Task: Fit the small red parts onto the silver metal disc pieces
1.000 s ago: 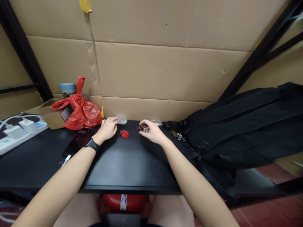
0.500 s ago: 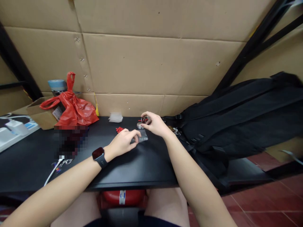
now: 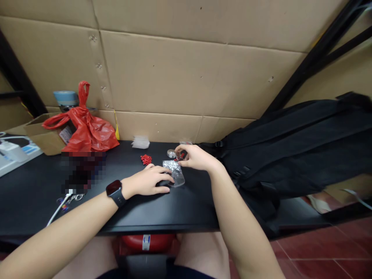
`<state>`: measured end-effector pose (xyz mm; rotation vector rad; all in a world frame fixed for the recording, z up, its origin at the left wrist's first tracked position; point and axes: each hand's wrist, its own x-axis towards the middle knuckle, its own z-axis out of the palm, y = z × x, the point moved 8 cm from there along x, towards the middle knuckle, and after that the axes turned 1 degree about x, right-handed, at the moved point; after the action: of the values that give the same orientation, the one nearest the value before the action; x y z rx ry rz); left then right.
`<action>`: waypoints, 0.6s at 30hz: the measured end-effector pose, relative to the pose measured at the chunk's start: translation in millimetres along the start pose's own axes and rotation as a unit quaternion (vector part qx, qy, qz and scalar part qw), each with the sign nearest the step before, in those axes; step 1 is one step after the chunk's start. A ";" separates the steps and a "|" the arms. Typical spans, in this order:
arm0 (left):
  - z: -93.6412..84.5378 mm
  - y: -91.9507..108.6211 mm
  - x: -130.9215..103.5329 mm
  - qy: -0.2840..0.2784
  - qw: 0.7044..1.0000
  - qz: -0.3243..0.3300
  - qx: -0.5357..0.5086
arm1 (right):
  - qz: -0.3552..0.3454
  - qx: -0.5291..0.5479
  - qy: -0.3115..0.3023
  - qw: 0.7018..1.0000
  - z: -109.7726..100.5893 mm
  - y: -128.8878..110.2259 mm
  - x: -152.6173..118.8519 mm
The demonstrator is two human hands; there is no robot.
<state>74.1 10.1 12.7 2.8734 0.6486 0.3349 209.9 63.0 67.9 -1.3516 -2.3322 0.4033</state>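
My left hand (image 3: 148, 179) lies low over the black tabletop with its fingers spread, fingertips on a small clear plastic bag (image 3: 178, 179) of tiny silvery pieces. My right hand (image 3: 197, 157) is closed, thumb and fingers pinching a small round clear container (image 3: 180, 156) with something red at it; the fingers partly cover it. Just left of that container a round, clear, shiny lid or dish (image 3: 171, 154) rests on the table. A little pile of short red pieces (image 3: 146, 159) lies beyond my left hand.
A stack of clear plastic pieces (image 3: 140, 142) stands by the cardboard wall. On the left are a red plastic bag (image 3: 90, 133), a cardboard box (image 3: 46, 139), a power strip (image 3: 17, 159) and a white cable (image 3: 59, 208). A black backpack (image 3: 296, 147) fills the right side.
My right hand has brought the round container down and nearer, right of the shiny round piece. My left hand's fingers have spread, and more of the clear bag shows.
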 end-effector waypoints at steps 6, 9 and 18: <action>2.6 -13.6 -3.2 0.020 0.996 -0.080 0.047 | 0.016 -0.027 -0.144 0.989 23.3 -12.1 -13.2; 6.7 -14.8 -2.8 0.015 0.996 -0.069 0.052 | 0.054 -0.064 -0.173 0.981 35.8 -4.7 -15.4; 6.9 -14.0 -2.8 0.005 0.996 -0.072 0.047 | 0.086 -0.108 -0.106 0.985 41.4 9.1 -8.9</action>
<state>67.8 20.5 2.4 2.8916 0.8914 0.3071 200.6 57.9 25.9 -1.6972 -2.4970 0.3684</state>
